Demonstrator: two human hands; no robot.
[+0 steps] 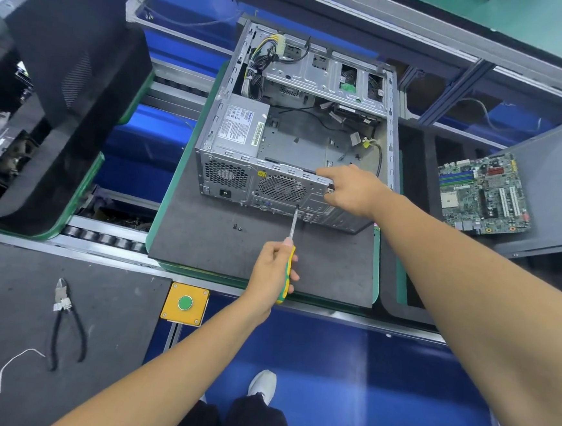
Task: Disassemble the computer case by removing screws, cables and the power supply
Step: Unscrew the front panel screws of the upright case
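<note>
An open grey computer case [289, 136] lies on a dark mat, its rear panel facing me. The power supply [241, 127] sits in the case's left rear corner, with a bundle of cables [259, 66] running toward the back. My left hand [273, 272] grips a yellow-green screwdriver [290, 247]; its tip touches the rear panel below the round fan grille [281, 187]. My right hand [352, 190] rests on the case's top rear edge, fingers curled over it. Two loose screws [237, 227] lie on the mat in front of the case.
A removed motherboard [484, 193] lies on a grey panel at the right. Black-handled cutters [62, 323] and a white tie scrap [14, 363] lie on the mat at lower left. A yellow box with a green button [185, 303] sits at the conveyor edge. Another black case [63, 95] stands left.
</note>
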